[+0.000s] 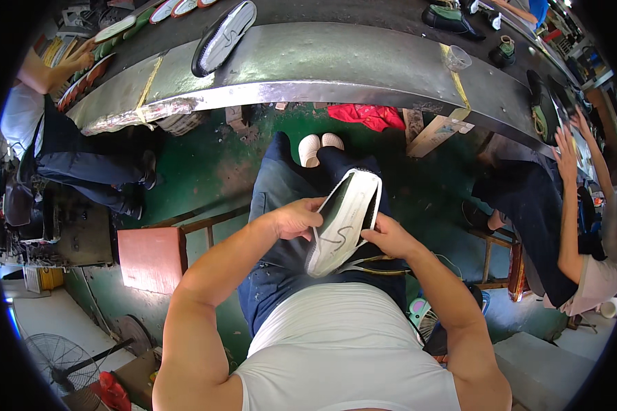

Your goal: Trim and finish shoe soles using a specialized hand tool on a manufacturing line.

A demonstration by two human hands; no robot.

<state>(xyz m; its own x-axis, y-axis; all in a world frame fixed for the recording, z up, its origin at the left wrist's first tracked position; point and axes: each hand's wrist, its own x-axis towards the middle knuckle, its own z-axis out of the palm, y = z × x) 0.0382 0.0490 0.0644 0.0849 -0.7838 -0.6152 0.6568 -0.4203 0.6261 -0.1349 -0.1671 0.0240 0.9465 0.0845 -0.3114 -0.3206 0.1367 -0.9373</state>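
Observation:
Above my lap I hold a shoe (343, 222) with its pale underside turned up, a dark scrawl marked on it. A white stitched edge and dark upper show round its sides. My left hand (299, 219) grips the left edge, thumb on top and fingers curled beneath. On the opposite edge my right hand (389, 238) is closed, thumb at the rim and its other fingers partly hidden. A thin dark and yellowish item (376, 266) lies across my lap by the right wrist; I cannot make out its kind.
A metal-edged bench (308, 55) runs ahead, bearing another upturned shoe (225, 38) and a clear plastic cup (457, 58). Co-workers sit at left (41, 75) and right (583, 226). A pinkish stool (151, 259) stands left; a small fan (424, 312) is by my right side.

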